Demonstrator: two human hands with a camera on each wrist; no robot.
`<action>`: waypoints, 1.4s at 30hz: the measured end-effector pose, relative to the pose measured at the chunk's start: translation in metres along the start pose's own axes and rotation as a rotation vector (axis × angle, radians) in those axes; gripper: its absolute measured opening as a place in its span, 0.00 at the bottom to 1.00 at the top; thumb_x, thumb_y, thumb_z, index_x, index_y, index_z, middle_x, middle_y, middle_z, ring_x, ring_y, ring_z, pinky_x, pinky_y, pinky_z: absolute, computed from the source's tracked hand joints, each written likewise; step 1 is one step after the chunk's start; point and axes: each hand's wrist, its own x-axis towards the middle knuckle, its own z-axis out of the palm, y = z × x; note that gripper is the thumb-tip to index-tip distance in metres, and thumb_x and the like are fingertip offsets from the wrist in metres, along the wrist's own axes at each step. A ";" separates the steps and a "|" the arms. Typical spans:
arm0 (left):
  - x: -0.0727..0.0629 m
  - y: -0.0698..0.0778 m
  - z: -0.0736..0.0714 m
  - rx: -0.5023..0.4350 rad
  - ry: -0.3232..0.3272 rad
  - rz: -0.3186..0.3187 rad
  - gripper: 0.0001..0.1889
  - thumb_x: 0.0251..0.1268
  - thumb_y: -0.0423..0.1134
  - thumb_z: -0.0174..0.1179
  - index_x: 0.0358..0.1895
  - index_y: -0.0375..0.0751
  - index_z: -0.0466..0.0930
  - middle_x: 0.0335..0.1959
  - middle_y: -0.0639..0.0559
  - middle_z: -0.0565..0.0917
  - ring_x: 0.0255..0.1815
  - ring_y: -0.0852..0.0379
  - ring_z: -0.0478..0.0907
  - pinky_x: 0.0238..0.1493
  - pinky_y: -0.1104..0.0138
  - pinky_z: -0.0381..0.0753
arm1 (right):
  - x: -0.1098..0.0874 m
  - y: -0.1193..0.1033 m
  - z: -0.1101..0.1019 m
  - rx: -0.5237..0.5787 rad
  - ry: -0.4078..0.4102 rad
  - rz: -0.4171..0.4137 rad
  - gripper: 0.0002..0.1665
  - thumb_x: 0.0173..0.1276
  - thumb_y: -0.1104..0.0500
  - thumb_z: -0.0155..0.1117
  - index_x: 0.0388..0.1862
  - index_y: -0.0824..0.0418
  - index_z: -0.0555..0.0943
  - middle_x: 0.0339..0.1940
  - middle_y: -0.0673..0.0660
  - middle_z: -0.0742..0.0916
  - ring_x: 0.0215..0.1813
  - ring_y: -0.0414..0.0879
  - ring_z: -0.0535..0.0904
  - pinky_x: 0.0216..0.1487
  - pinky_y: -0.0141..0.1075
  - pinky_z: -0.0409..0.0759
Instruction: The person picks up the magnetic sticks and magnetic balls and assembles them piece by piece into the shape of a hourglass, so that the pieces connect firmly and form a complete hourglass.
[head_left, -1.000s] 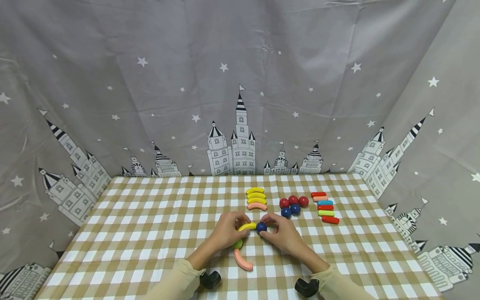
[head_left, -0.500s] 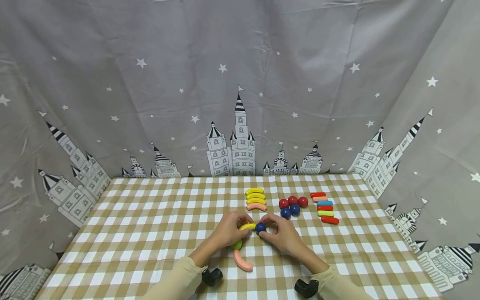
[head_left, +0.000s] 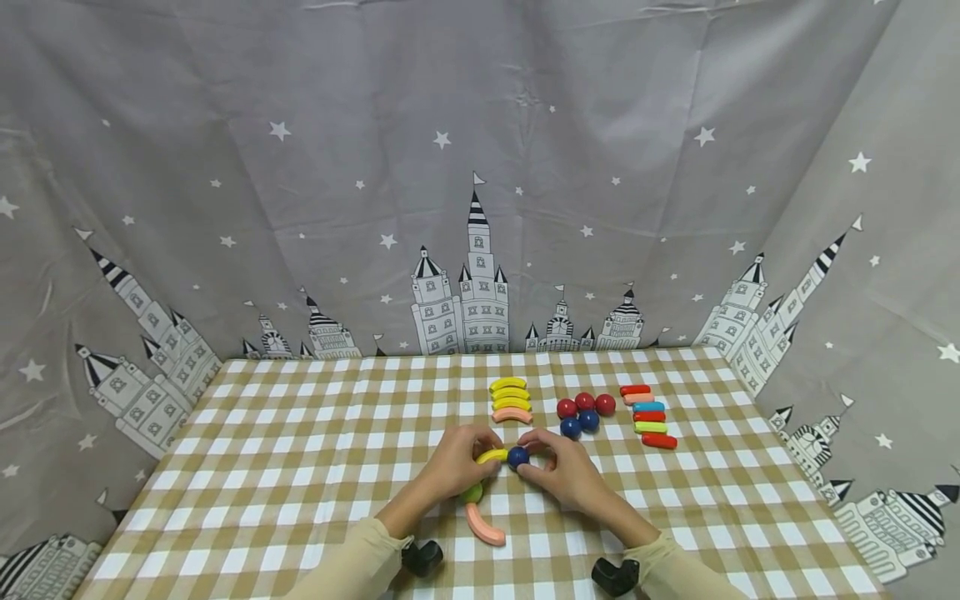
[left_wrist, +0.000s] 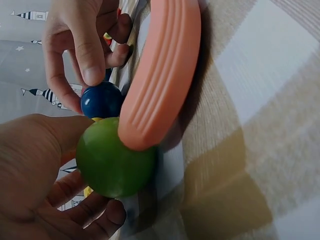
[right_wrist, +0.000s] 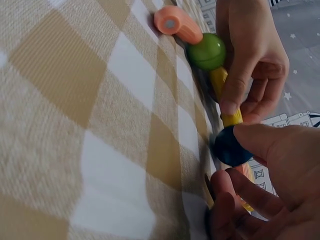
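A chain of toy pieces lies on the checked tablecloth [head_left: 300, 467]: a pink curved piece [head_left: 483, 527] [left_wrist: 160, 75] [right_wrist: 176, 22], a green ball [head_left: 472, 493] [left_wrist: 116, 158] [right_wrist: 206, 51], a yellow curved piece [head_left: 491, 456] [right_wrist: 227, 97] and a dark blue ball [head_left: 517, 457] [left_wrist: 101, 100] [right_wrist: 231, 146]. My left hand [head_left: 457, 462] [right_wrist: 250, 55] pinches the yellow curved piece. My right hand [head_left: 558, 467] [left_wrist: 82, 45] pinches the blue ball at the yellow piece's end.
Behind the hands lie a stack of yellow and pink curved pieces [head_left: 510, 398], a cluster of red and blue balls [head_left: 585, 410] and a row of short coloured sticks [head_left: 648, 415]. Grey star-and-castle cloth walls [head_left: 480, 208] close in the table on three sides.
The hands and the pieces they hold have hardly moved; the blue ball stays against the end of the yellow piece.
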 end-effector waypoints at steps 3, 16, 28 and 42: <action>-0.002 -0.002 -0.001 0.014 0.018 0.025 0.06 0.59 0.32 0.72 0.38 0.44 0.87 0.31 0.58 0.83 0.29 0.61 0.73 0.32 0.68 0.73 | 0.000 0.001 -0.002 0.015 -0.009 0.005 0.20 0.66 0.56 0.76 0.55 0.53 0.83 0.49 0.55 0.90 0.27 0.40 0.75 0.30 0.32 0.73; -0.010 -0.006 -0.010 0.048 0.024 0.021 0.07 0.59 0.30 0.71 0.39 0.41 0.84 0.28 0.56 0.81 0.28 0.59 0.74 0.30 0.69 0.73 | 0.008 -0.003 0.006 0.033 0.124 -0.017 0.30 0.66 0.63 0.75 0.66 0.57 0.79 0.59 0.58 0.83 0.31 0.42 0.76 0.35 0.32 0.76; -0.020 -0.010 -0.015 0.087 0.083 0.020 0.09 0.55 0.30 0.72 0.37 0.40 0.82 0.25 0.55 0.78 0.26 0.58 0.73 0.28 0.69 0.71 | 0.029 -0.005 0.020 -0.128 0.224 0.016 0.32 0.62 0.63 0.75 0.65 0.61 0.78 0.59 0.62 0.84 0.58 0.57 0.79 0.60 0.55 0.75; -0.026 -0.014 -0.018 0.071 0.073 -0.031 0.11 0.55 0.34 0.73 0.39 0.42 0.81 0.26 0.57 0.77 0.26 0.62 0.71 0.28 0.69 0.71 | 0.038 -0.008 0.027 -0.163 0.266 0.075 0.17 0.64 0.63 0.73 0.52 0.61 0.83 0.44 0.58 0.86 0.48 0.53 0.81 0.50 0.50 0.78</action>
